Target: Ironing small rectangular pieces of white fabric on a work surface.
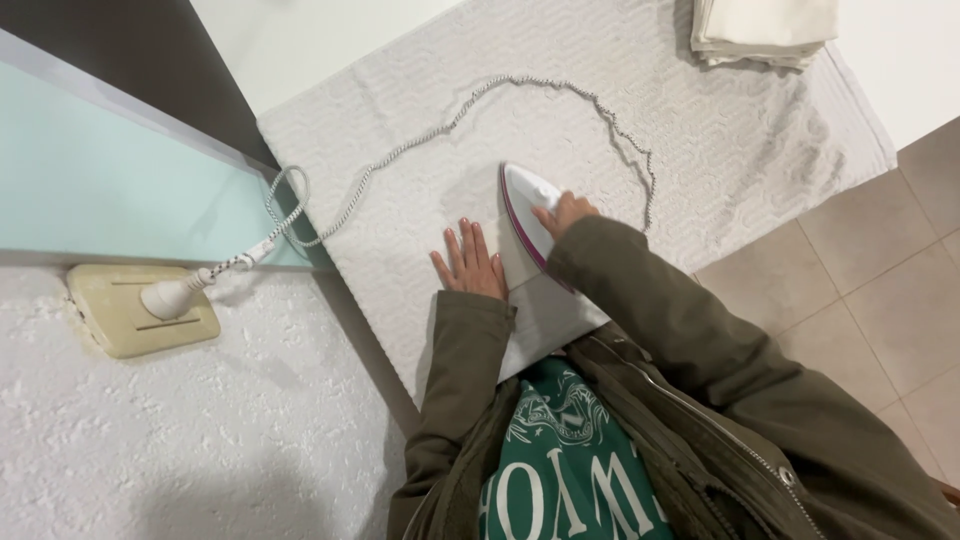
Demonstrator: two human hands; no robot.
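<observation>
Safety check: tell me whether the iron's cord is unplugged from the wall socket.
No: the cord's white plug sits in the beige wall socket.

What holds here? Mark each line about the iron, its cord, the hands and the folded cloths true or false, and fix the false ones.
1. The right hand grips the iron. True.
2. The left hand lifts the cord. False: it lies flat, fingers spread, on the white cloth beside the iron.
3. The plug sits in the wall socket. True.
4. The iron stands upright on its heel. False: it lies sole down on the cloth.
5. Folded cloths lie at the far end of the towel-covered surface. True.
</observation>
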